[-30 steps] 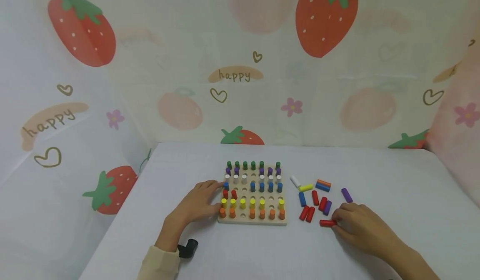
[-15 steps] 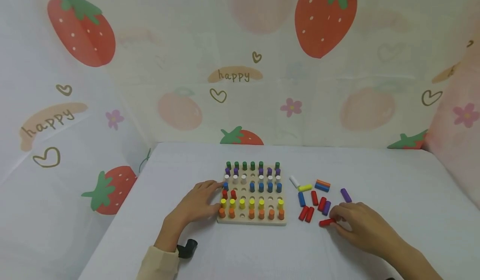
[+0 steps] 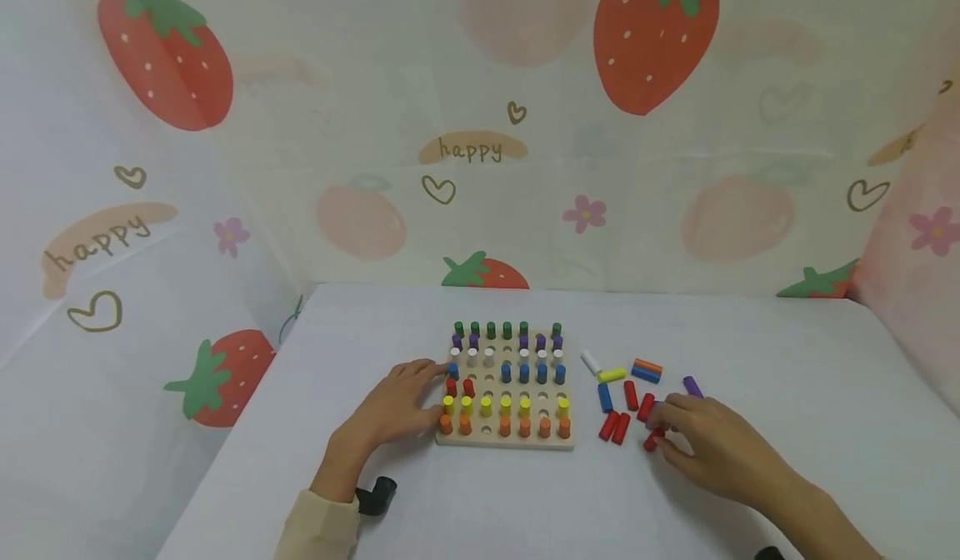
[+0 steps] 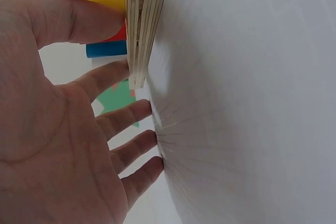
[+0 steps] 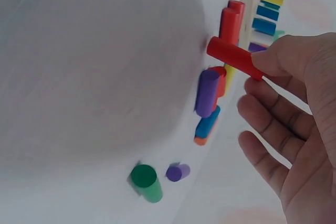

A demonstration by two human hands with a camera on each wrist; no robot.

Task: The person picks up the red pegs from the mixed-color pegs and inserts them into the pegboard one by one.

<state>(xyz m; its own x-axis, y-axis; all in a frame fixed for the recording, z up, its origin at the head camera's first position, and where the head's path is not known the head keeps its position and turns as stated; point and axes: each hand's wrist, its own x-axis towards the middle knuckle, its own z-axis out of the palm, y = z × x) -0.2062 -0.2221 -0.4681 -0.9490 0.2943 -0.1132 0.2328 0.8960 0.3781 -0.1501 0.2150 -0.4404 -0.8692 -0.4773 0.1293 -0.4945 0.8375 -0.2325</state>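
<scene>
A wooden pegboard (image 3: 506, 442) stands mid-table with rows of coloured pegs upright in its holes; several holes are bare. My left hand (image 3: 392, 403) rests at the board's left side. In the left wrist view its thumb and index finger touch the board's layered edge (image 4: 140, 30), while the other fingers reach straight down to the cloth. Right of the board, my right hand (image 3: 718, 446) pinches a red peg (image 5: 233, 57) between thumb and fingers. That peg is held tilted, its lower end near the table.
Loose pegs lie right of the board: red pegs (image 3: 614, 427), a blue peg (image 3: 604, 397), a yellow peg (image 3: 612, 375), a white peg (image 3: 591, 363) and a purple peg (image 3: 692, 387). A green peg (image 5: 147, 183) shows only in the right wrist view.
My right hand has shifted slightly left, and the red peg it pinches has swung from lying flat to tilted. The left hand and the board stay put.
</scene>
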